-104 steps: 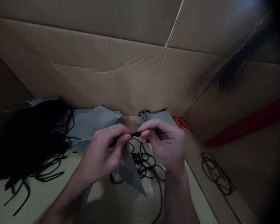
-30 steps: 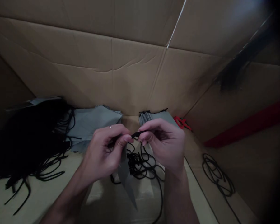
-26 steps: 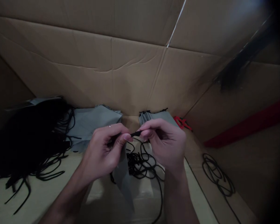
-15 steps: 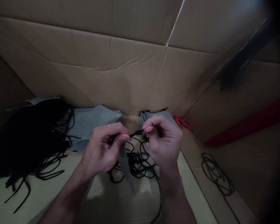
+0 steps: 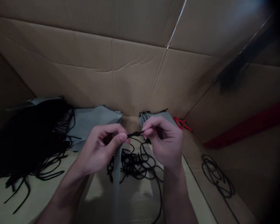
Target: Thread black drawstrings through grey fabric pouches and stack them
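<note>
The setting is a booth of corrugated cardboard: tan panels [image 5: 112,77] rise ahead and to the right, creased and joined at folded seams, with a thin white strip [image 5: 176,25] running along a seam at the top. A pale cardboard work surface [image 5: 49,199] spreads across the bottom of the view, and a dark red band [image 5: 247,130] crosses the right wall. A dark fringe of strands [image 5: 231,74] hangs in the upper right. No writing can be read anywhere.

Both hands are raised at lower centre. The left hand [image 5: 99,152] and right hand [image 5: 165,146] hold a short length of black cord [image 5: 135,134] between them. Each thumb and forefinger are pressed together on it, and the remaining fingers curl inward. A narrow gray fabric strip [image 5: 116,183] hangs just below the left hand, its upper end hidden by that hand.

Below the hands lies a loose tangle of black cord [image 5: 135,165]. A large heap of black cords [image 5: 30,137] fills the left side, beside a stack of gray fabric pieces [image 5: 93,121]. A second gray stack [image 5: 154,119] sits behind the right hand, near a small red object [image 5: 182,123]. A coil of black cord [image 5: 217,175] lies at lower right.
</note>
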The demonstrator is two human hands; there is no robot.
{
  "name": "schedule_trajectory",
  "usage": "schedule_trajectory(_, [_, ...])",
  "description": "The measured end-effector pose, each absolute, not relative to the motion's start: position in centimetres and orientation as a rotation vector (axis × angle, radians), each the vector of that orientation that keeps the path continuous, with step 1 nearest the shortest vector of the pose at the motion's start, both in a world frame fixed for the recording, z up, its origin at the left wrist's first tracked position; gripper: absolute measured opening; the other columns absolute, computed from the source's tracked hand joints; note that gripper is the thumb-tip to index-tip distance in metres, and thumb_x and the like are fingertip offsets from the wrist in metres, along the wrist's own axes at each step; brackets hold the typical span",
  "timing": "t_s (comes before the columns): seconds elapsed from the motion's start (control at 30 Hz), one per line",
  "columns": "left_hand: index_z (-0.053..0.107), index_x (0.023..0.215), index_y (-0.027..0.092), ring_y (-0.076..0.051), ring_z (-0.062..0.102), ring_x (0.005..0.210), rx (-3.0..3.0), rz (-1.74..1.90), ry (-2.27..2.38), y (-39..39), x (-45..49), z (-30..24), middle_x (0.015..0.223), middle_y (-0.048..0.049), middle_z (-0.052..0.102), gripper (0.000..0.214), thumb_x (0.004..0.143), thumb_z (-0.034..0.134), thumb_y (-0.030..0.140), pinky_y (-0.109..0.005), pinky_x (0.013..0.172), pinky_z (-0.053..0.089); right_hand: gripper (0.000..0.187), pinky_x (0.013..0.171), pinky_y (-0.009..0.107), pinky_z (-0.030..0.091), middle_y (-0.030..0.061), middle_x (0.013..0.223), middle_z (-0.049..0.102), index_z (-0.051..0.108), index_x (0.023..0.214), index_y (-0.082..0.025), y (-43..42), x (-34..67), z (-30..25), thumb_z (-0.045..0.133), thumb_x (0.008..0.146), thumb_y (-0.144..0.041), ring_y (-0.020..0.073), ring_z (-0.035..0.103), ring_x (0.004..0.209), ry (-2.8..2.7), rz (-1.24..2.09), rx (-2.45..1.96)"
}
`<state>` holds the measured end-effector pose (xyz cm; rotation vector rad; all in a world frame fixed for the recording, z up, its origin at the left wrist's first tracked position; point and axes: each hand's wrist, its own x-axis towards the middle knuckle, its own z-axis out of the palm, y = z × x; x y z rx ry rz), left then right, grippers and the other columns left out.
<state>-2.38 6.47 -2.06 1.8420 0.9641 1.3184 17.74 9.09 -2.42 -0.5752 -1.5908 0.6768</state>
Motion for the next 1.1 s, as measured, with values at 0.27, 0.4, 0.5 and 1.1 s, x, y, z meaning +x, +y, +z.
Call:
schedule_trajectory(0.27, [0.072,0.074,0.016,-0.01,0.041,0.056,1.678,1.132,0.845,6.6,-2.2,-1.5,0.061,0.002,0.054,0.04,0.099,0.074,0.047,-0.021,0.048,0.031,0.015,0.078,0.03,0.064,0.0018,0.094,0.077,0.08,0.104,-0.026,9.2,18.1,-2.3,0.087,0.091,-0.025,0.0174,0.075,0.088,-1.824,0.845,-0.424])
schedule_trajectory(0.4, [0.071,0.072,0.016,-0.01,0.041,0.056,1.687,1.115,0.839,6.7,-1.8,-1.2,0.059,0.002,0.055,0.042,0.098,0.075,0.048,-0.021,0.048,0.031,0.016,0.067,0.024,0.062,-0.0012,0.083,0.075,0.078,0.093,-0.023,9.2,17.6,-2.6,0.092,0.086,-0.026,0.0132,0.074,0.073,-1.709,1.006,-0.431])
schedule_trajectory(0.5, [0.073,0.074,0.016,-0.011,0.046,0.057,1.708,1.155,0.845,6.8,-2.0,-1.5,0.062,-0.0001,0.06,0.044,0.1,0.072,0.052,-0.022,0.05,0.035,0.022,0.065,0.023,0.064,-0.0017,0.08,0.076,0.076,0.09,-0.022,9.1,17.2,-2.7,0.095,0.082,-0.031,0.0125,0.074,0.067,-1.588,1.144,-0.445])
schedule_trajectory(1.1, [0.076,0.104,0.019,-0.01,0.053,0.06,1.576,1.307,0.893,6.0,-1.2,-1.8,0.084,-0.003,0.07,0.02,0.1,0.074,0.038,-0.019,0.046,0.039,0.008,0.07,0.03,0.058,0.0015,0.088,0.074,0.074,0.092,-0.024,8.5,18.0,-2.0,0.075,0.1,-0.026,0.0167,0.069,0.079,-1.732,0.603,-0.696])
